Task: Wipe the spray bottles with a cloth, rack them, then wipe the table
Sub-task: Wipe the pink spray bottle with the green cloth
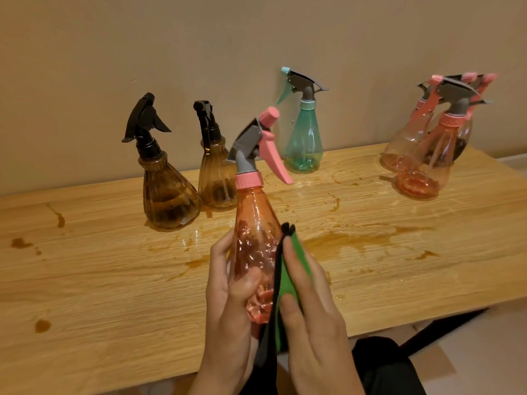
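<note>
Head view: above the near edge of the table (114, 280) we are gripping the pink spray bottle (253, 223) low in our left hand (228, 303) to steady it, while our right hand (313, 317), fingers straight, is pressing the green cloth (291, 275) against it.

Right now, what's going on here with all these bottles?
A person grips a pink spray bottle in the left hand above the wooden table and presses a green cloth against its side with the right hand. Two brown bottles, a teal bottle and a cluster of pink bottles stand by the wall. Brown spills on the table are not yet wiped.
</note>
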Demonstrator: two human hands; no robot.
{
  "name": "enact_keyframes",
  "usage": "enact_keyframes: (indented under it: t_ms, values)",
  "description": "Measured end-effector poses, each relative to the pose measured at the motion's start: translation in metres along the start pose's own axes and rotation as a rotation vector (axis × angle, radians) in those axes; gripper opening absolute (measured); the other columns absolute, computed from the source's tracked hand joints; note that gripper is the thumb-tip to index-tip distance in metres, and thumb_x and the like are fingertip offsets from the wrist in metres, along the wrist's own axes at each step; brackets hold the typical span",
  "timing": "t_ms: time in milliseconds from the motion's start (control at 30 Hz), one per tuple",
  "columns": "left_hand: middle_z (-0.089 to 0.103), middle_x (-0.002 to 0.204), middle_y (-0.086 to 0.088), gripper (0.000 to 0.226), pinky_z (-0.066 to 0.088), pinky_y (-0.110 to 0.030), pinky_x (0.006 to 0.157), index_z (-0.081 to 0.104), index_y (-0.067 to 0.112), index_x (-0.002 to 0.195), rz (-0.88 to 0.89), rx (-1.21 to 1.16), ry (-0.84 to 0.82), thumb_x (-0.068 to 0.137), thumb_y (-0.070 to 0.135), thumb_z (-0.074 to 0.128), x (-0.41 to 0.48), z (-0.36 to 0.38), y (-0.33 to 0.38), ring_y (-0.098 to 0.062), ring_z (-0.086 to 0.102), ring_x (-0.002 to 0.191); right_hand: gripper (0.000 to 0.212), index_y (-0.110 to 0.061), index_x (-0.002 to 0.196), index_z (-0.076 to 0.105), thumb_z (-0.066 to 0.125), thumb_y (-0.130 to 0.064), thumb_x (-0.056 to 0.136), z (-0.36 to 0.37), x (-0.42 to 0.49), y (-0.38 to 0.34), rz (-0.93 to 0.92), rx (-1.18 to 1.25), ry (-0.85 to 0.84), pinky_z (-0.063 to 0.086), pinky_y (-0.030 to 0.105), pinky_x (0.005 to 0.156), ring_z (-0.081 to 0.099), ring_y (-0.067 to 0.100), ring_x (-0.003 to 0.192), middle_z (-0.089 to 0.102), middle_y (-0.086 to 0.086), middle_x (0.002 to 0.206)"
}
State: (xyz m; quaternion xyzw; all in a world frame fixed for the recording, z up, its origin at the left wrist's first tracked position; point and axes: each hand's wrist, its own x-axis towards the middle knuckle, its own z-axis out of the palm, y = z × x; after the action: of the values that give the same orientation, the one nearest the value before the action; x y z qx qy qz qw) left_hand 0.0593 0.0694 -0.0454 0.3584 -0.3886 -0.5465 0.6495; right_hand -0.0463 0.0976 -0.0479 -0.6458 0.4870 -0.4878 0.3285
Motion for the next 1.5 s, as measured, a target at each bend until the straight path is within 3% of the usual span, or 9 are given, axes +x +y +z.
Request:
enact_keyframes:
  t_ms: [167,367,467,600,733,900,1133,1333,1500]
  values:
    - [0.073,0.124,0.0,0.058,0.057,-0.036,0.089,0.067,0.046,0.119,0.008,0.115,-0.043,0.061,0.042,0.074,-0.003,0.001,-0.001,-0.023,0.07,0.117,0.043,-0.064,0.143,0.037,0.033,-0.062,0.101,-0.022,0.035,-0.01,0.167,0.286,-0.057,0.037,0.021,0.114,0.04,-0.016,0.135,0.044,-0.041,0.144]
    - [0.071,0.129,0.011,0.046,0.056,-0.023,0.09,0.066,0.049,0.123,0.032,0.168,-0.068,0.077,0.05,0.067,-0.001,0.004,0.003,-0.013,0.069,0.119,0.05,-0.074,0.139,0.022,0.038,-0.051,0.098,-0.012,0.018,-0.015,0.079,0.144,-0.005,0.032,-0.003,0.095,0.031,-0.03,0.127,0.029,-0.058,0.135]
    - [0.068,0.133,0.016,0.048,0.054,-0.02,0.093,0.062,0.052,0.129,0.03,0.201,-0.094,0.081,0.052,0.063,-0.002,0.007,0.001,-0.009,0.066,0.122,0.053,-0.076,0.139,0.022,0.041,-0.044,0.102,-0.016,0.013,-0.011,0.017,0.064,0.036,0.029,-0.005,0.096,0.026,-0.027,0.133,0.026,-0.051,0.145]
    - [0.061,0.142,0.02,0.061,0.05,-0.017,0.098,0.053,0.044,0.142,0.005,0.204,-0.15,0.083,0.046,0.067,-0.004,0.011,0.002,-0.005,0.06,0.131,0.053,-0.054,0.153,0.028,0.044,-0.03,0.109,-0.023,0.021,-0.005,-0.11,-0.04,0.031,0.032,-0.002,0.099,0.029,-0.021,0.137,0.028,-0.035,0.154]
    - [0.068,0.136,0.009,0.056,0.054,-0.02,0.094,0.055,0.033,0.141,-0.003,0.115,-0.082,0.087,0.036,0.07,-0.002,0.01,0.005,-0.014,0.064,0.127,0.05,-0.055,0.155,0.023,0.034,-0.037,0.109,-0.018,0.014,0.002,-0.176,-0.129,-0.017,0.031,0.01,0.112,0.023,-0.003,0.15,0.017,-0.02,0.166]
    - [0.07,0.134,0.0,0.048,0.057,-0.025,0.091,0.061,0.031,0.138,-0.033,0.054,-0.072,0.09,0.032,0.066,-0.003,0.005,0.004,-0.022,0.067,0.124,0.047,-0.056,0.154,0.025,0.026,-0.053,0.106,-0.001,-0.008,0.007,-0.168,-0.143,0.039,0.027,0.005,0.111,0.019,-0.003,0.151,0.008,-0.018,0.168]
    - [0.069,0.132,0.014,0.061,0.053,-0.016,0.092,0.057,0.038,0.137,-0.007,0.183,-0.176,0.077,0.039,0.071,-0.003,0.006,0.003,-0.007,0.065,0.123,0.051,-0.058,0.153,0.022,0.037,-0.036,0.11,-0.03,0.032,-0.005,-0.111,0.002,-0.031,0.039,0.002,0.093,0.046,-0.017,0.125,0.041,-0.046,0.137]
    - [0.071,0.132,0.008,0.072,0.053,-0.018,0.092,0.057,0.026,0.14,-0.014,0.207,-0.128,0.072,0.04,0.077,-0.001,0.003,0.0,-0.012,0.066,0.124,0.051,-0.055,0.156,0.013,0.023,-0.049,0.107,-0.028,0.025,0.002,-0.19,-0.282,0.059,0.051,0.027,0.078,0.056,0.009,0.098,0.047,-0.019,0.112]
    - [0.076,0.117,-0.013,0.057,0.061,-0.028,0.078,0.075,0.022,0.121,-0.145,0.068,-0.115,0.066,0.032,0.084,0.005,0.01,0.006,-0.029,0.075,0.106,0.046,-0.051,0.153,0.033,0.028,-0.046,0.108,-0.043,0.033,0.011,-0.194,-0.32,0.134,0.045,0.016,0.074,0.057,0.009,0.095,0.047,-0.018,0.107]
